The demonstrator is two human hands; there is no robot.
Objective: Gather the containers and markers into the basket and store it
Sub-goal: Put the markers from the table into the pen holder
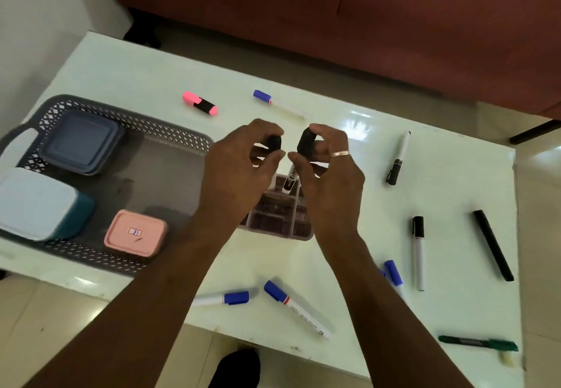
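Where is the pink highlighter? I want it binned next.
In the head view, the pink highlighter lies at the table's far left, just beyond the basket.

One head-worn wide-angle view, looking steeply down.

The camera sits above the near edge of the worktop (pixel 455 205), facing forward and down, close enough that both forearms fill the lower frame; the far edge, a strip of floor and a sofa (pixel 334 8) lie beyond at the top.
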